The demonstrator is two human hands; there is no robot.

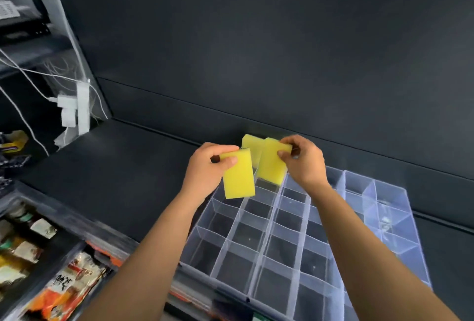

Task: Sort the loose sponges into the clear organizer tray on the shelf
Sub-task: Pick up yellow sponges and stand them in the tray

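View: head camera.
Left hand: your left hand (pixel 207 166) pinches the top of a yellow block sponge (pixel 239 179); it hangs long side down.
Right hand: your right hand (pixel 304 162) pinches a second yellow sponge (pixel 272 166) the same way.
Tray: the clear plastic organizer tray (pixel 265 239) lies just below both, on the dark shelf (pixel 115 179).
Nearer: the second yellow sponge, I think; its bottom is at a far-row box.

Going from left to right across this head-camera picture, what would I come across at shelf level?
white power strip → left hand → left-hand sponge → right-hand sponge → right hand
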